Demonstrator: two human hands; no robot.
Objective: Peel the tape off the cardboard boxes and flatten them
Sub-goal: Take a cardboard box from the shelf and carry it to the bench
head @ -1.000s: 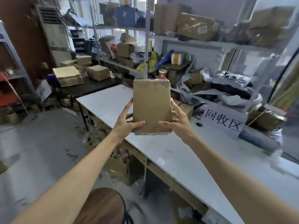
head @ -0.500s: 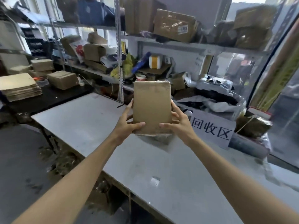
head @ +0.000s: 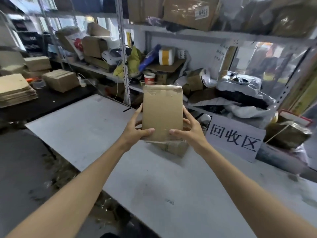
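Both arms reach out over the white desk [head: 82,127], and a cardboard box [head: 162,112] stands upright between the two hands, lifted clear of the desk top. The left hand [head: 135,128] clasps the box's lower left edge, thumb across the front face and fingers behind. The right hand [head: 190,128] clasps the lower right edge in the same way, thumb on the front. The broad brown face of the box is turned toward the person, and clear tape glints along its top edge. Just below and behind the held box, a second, crumpled piece of cardboard [head: 175,147] lies on the desk. To the right, a white paper sign [head: 234,137] with black characters leans at the back of the desk. A stack of flat cardboard [head: 15,91] sits on a dark table to the far left, near a small closed box [head: 60,80]. Cluttered metal shelves [head: 188,34] fill the wall behind.
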